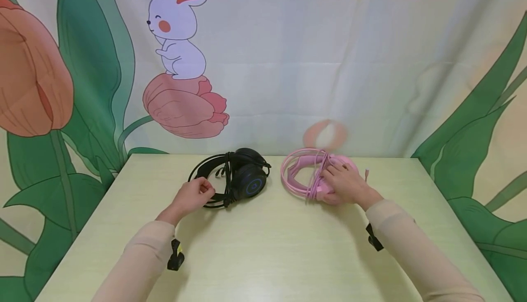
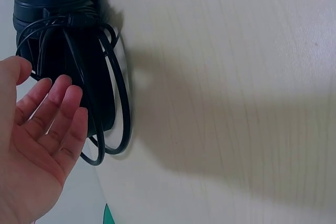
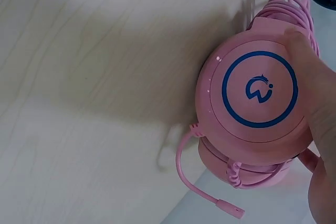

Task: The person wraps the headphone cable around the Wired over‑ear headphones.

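Note:
A black headset (image 1: 247, 180) with its cable bundled round the middle lies at the table's far left of centre. My left hand (image 1: 193, 196) is over the near left side of its headband, fingers loosely bent. In the left wrist view the fingertips (image 2: 62, 83) overlap the dark band, with nothing pinched between thumb and fingers. To the right lies a pink headset (image 1: 304, 192), its cable wound into a bundle. My right hand (image 1: 343, 183) grips its ear cups, the thumb along the outer cup (image 3: 257, 95) with its blue ring logo. A pink microphone boom (image 3: 189, 182) sticks out from that cup.
Both headsets lie on a pale wood-grain table (image 1: 267, 256), close to its back edge. Behind it hangs a printed cloth (image 1: 271, 64) with a rabbit, tulips and leaves. Each wrist carries a small black camera (image 1: 175, 256).

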Demonstrator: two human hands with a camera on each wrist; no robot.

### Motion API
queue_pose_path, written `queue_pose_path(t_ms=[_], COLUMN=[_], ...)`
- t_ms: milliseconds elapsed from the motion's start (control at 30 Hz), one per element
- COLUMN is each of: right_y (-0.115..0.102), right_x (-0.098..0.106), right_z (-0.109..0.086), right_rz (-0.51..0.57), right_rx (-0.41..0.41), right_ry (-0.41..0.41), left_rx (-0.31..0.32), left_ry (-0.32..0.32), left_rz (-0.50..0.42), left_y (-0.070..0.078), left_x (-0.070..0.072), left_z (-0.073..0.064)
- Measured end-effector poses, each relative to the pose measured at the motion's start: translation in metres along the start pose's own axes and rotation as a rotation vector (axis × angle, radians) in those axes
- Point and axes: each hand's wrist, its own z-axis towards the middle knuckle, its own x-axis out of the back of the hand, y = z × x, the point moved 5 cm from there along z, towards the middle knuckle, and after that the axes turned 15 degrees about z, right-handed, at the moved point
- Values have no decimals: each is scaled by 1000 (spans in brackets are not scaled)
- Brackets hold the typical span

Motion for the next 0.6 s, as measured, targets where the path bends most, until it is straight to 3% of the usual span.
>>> queue_pose_path(t_ms=[600], right_y=[2], right_x=[15], right_z=[-5], right_rz=[26], right_rx=[-12], right_ry=[31], left_rx=[-36], left_ry=[-1], left_rz=[71], left_y=[5], left_x=[7], left_z=[3])
